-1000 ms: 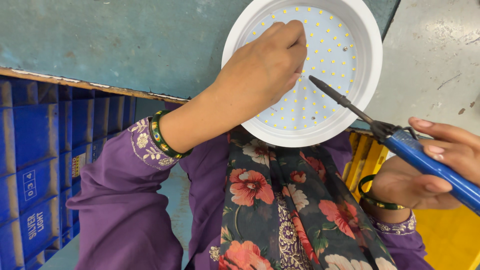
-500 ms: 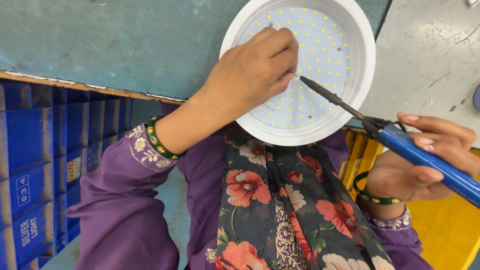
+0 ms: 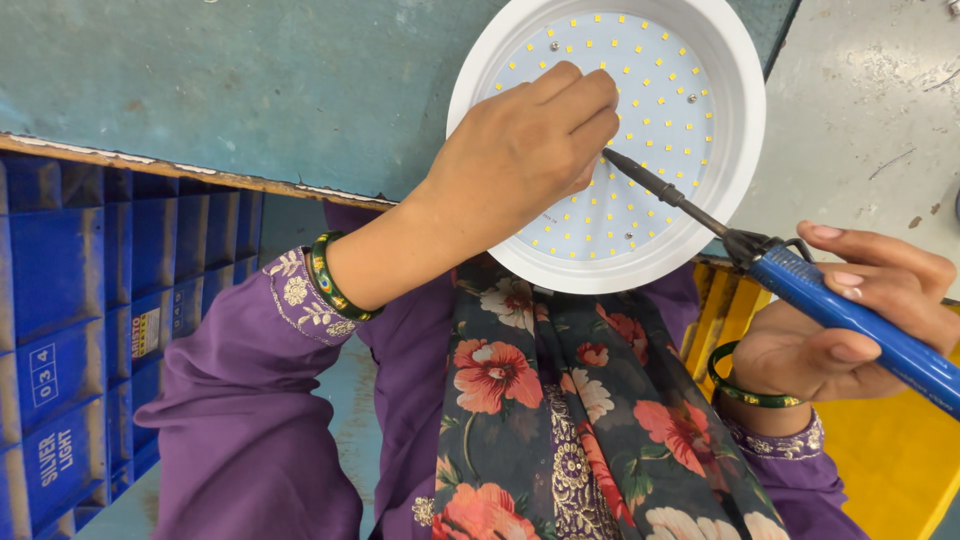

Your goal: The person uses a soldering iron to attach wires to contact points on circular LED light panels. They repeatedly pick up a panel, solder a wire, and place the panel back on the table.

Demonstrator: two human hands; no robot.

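A white round LED light housing [image 3: 735,150] lies on the desk [image 3: 200,80], LED board inside. Left hand [image 3: 520,160] fingers pinch there; right hand [image 3: 850,320] grasps a blue soldering iron [image 3: 860,315], tip touching the board.

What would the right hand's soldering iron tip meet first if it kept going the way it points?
The right hand aims the soldering iron up-left. Its tip sits right at the left hand's fingertips, over the round LED panel. It would probably meet those fingers first, though depth is unclear.
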